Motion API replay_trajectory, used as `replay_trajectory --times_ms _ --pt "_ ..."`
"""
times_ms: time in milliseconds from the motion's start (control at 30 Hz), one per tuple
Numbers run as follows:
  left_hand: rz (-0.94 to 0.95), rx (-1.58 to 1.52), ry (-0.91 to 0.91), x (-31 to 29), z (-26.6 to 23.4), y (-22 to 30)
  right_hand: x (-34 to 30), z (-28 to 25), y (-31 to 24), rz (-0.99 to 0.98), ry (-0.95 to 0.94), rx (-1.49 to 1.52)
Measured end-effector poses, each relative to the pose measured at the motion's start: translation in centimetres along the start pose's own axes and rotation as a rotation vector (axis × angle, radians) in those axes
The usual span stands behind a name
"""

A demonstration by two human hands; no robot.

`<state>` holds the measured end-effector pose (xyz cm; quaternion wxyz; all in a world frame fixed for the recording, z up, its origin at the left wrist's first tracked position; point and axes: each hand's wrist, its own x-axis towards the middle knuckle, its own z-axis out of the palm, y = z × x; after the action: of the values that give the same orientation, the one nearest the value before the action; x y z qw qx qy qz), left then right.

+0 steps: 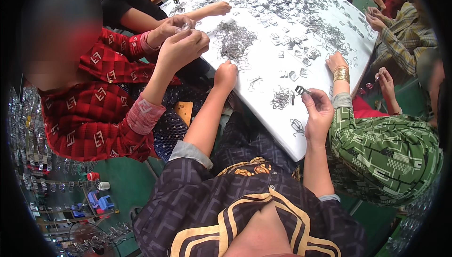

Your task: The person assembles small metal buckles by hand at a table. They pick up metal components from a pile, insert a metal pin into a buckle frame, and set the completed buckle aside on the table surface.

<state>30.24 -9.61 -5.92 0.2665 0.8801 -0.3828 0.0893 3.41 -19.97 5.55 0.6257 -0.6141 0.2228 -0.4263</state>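
My right hand (318, 113) pinches a small dark slotted buckle (301, 91) between thumb and fingers, raised over the near corner of the white table (287, 132). At the table's left edge my left hand (226, 75) is closed with its knuckles up; whatever it may hold is hidden. A small heap of thin dark wire loops (281, 97) lies between my hands. Beyond my left hand spreads a larger heap of similar loops (235, 40). A few loose wire pieces (297, 126) rest near the front corner, left of my right wrist.
Many buckles (268, 7) cover the far table. Close on my left, a person in a red patterned top (101, 115) works with both hands raised. On my right, a green patterned sleeve (376, 148) and a braceleted hand (336, 61) reach the table. Other people sit around it.
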Motion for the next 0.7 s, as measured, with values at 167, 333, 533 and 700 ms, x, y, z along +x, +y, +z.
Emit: replay_trajectory --times_ms 167,333,533,700 --pt "0.049 0.292 -0.196 1.2 0.3 2.1 -0.8 0.0 0.2 -0.01 0.019 0.029" --pt "-0.09 0.22 -0.177 1.5 0.1 1.8 -1.2 -0.2 0.2 -0.012 0.007 0.048" --pt "-0.339 -0.235 -0.085 -0.3 -1.6 0.5 -1.2 -0.3 0.8 0.0 0.009 0.029" --pt "-0.416 -0.608 -0.014 -0.7 -0.9 -1.3 -1.4 0.4 0.5 -0.02 -0.032 0.032"
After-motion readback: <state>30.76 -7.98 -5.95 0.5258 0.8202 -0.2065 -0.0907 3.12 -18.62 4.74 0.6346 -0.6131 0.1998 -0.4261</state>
